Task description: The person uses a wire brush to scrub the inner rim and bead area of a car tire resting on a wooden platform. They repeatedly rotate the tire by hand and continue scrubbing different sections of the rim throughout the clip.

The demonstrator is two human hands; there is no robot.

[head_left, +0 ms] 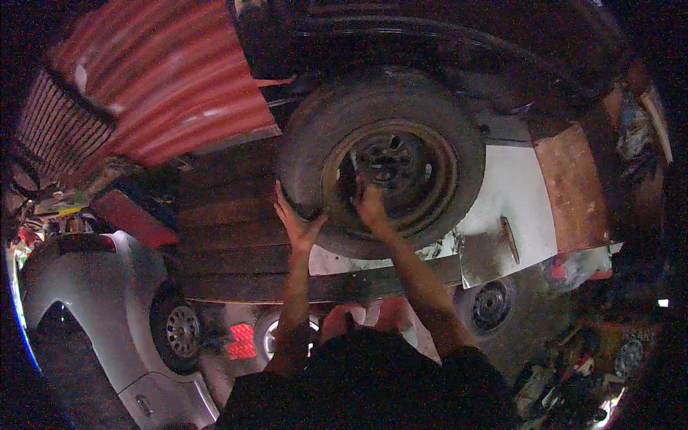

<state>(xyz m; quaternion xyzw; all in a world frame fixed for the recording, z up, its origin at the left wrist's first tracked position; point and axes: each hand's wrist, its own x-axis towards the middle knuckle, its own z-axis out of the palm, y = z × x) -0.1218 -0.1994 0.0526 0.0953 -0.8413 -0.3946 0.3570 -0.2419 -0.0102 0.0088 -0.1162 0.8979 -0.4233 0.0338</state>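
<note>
- Seen from my remote post, 2 bare hands at work on a dark tyre [387, 93], mounted on a rusty-edged steel rim [443, 154] at the centre of view, its open face turned toward the head camera.
- At the tyre's lower-left edge, the left hand [297, 223] lies against the rubber, fingers spread upward and the thumb out to the right.
- Inside the rim, the right hand [371, 204] is the nearer of the 2 to the hub [385, 166]; its fingers look curled, though I cannot tell whether they pinch anything.
- From those fingertips, the hub sits just above and slightly right; contact is too dim for me to confirm.
- Being round, the wheel offers no long axis across its face.
- To the right, a slim rod [510, 240] lies on a white panel [534, 201], well apart from both hands.
</note>
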